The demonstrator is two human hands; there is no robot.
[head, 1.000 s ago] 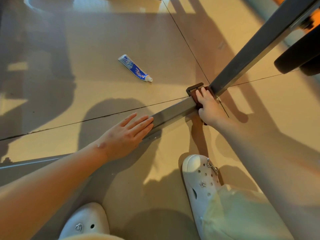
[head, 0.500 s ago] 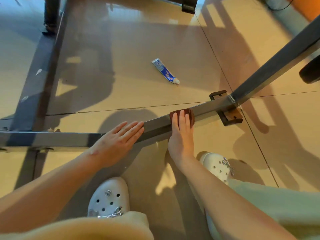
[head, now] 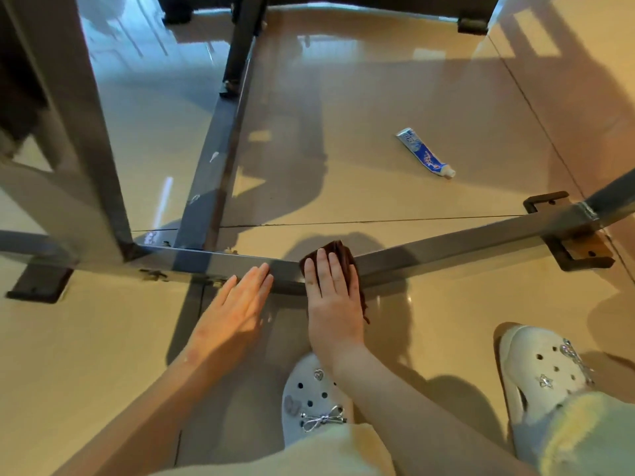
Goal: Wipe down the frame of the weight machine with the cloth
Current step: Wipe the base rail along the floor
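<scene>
- The glossy beige tiled floor (head: 378, 97) fills the view, with dark grout lines crossing it.
- The grey steel frame (head: 464, 240) of the weight machine lies low across the floor. One long bar runs from left to right, a second bar (head: 213, 166) leads away from it, and an upright post (head: 86, 132) rises at the left.
- A dark floor bracket (head: 580, 249) clasps the long bar near its right end.
- Two white perforated clogs, the left clog (head: 312, 396) and the right clog (head: 543, 369), carry silver charms: a bow, a heart and a star.
- The right hand (head: 333, 300) lies flat with its fingers straight and together, pressing the cloth onto the long bar.
- The left hand (head: 237, 310) is flat with straight fingers. Its fingertips rest on the same bar, just beside the right hand, and it holds nothing.
- The brown cloth (head: 343, 249) drapes over the bar under the right hand.
- A blue and white tube (head: 424, 152) with a white cap lies on the floor beyond the bar. Its print is too small to read.
</scene>
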